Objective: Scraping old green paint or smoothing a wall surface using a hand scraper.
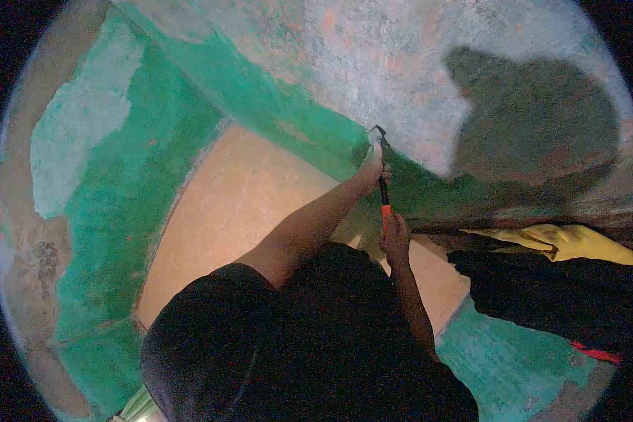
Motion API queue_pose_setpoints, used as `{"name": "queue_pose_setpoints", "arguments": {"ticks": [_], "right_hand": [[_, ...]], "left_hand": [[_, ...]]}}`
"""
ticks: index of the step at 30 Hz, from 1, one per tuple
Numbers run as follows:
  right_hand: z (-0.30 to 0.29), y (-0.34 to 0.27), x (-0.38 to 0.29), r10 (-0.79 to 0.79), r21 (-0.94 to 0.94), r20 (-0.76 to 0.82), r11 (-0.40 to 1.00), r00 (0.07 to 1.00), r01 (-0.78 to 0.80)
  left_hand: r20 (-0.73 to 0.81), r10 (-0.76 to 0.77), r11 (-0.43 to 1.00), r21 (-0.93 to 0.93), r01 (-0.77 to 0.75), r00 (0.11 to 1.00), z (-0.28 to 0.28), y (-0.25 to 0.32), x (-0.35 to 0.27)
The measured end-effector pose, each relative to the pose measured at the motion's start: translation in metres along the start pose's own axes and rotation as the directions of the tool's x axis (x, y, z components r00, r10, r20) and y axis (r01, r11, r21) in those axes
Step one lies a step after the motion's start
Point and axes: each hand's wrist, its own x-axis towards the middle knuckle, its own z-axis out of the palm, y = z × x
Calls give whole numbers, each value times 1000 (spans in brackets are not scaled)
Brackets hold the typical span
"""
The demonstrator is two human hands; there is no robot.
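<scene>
My left hand [378,168] is wrapped around the upper black shaft of a long-handled hand tool [384,194], close to its head. Lower down, my right hand [395,233] grips the handle just below an orange-red band. The tool's small, angular dark head is at the wall [395,79], near the border between green paint and a pale, mottled surface; its exact type is unclear, possibly a scraper. A pale patch beside my left thumb is too blurred to identify. Shadow darkens the green band around the head.
Below lies a beige floor [232,184]. Another green-painted wall [121,211] with bare patches rises at left. On the right, a yellow cloth [580,242] lies above dark fabric [538,290]. A green-striped item [140,405] shows at the lower left.
</scene>
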Motion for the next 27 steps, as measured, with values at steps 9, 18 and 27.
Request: {"name": "queue_pose_setpoints", "arguments": {"ticks": [9, 18, 27], "right_hand": [[-5, -42, -3, 171, 211, -97, 966, 980, -147], [-9, -43, -4, 399, 326, -65, 875, 915, -358], [-8, -9, -1, 316, 323, -7, 899, 949, -297]], "left_hand": [[16, -19, 999, -32, 19, 1000, 5, 4, -5], [181, 122, 987, 79, -138, 976, -4, -1, 0], [147, 76, 994, 62, -86, 986, -6, -4, 1]]}}
